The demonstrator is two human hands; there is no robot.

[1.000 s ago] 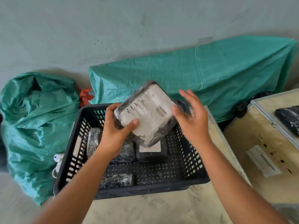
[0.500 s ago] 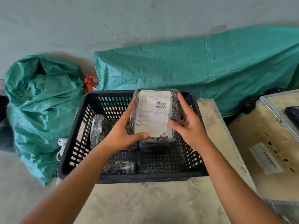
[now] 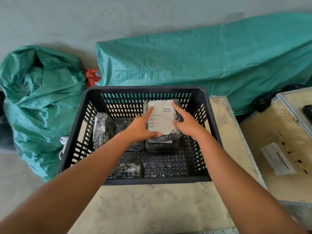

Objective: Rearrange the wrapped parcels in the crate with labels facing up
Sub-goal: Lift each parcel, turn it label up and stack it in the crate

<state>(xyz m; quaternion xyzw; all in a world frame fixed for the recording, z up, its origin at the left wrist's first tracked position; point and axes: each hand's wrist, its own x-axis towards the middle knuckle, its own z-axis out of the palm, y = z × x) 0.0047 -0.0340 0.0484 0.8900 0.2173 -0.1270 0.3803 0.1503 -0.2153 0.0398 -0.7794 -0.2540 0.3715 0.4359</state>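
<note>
A black slotted crate (image 3: pixel 209 108) stands on a pale board. Both hands hold one wrapped parcel (image 3: pixel 163 119) inside it, its white label facing up. My left hand (image 3: pixel 141 127) grips its left edge and my right hand (image 3: pixel 187 122) grips its right edge. The held parcel rests on top of another parcel (image 3: pixel 162 146) whose white label edge shows below. A parcel (image 3: pixel 100 130) stands on edge at the crate's left, a dark one (image 3: pixel 125 125) lies beside it, and a small one (image 3: pixel 125 170) lies near the front wall.
Green woven sacks sit at the left (image 3: pixel 38 105) and behind the crate (image 3: pixel 202 63). A wooden case (image 3: pixel 278 152) with a paper slip stands at the right, a dark parcel (image 3: pixel 308 112) on its far edge. A white object (image 3: pixel 63 141) lies left of the crate.
The parcel was turned so its label faces up, then lowered from above the crate down onto the parcel at the back right. Both hands went down with it.
</note>
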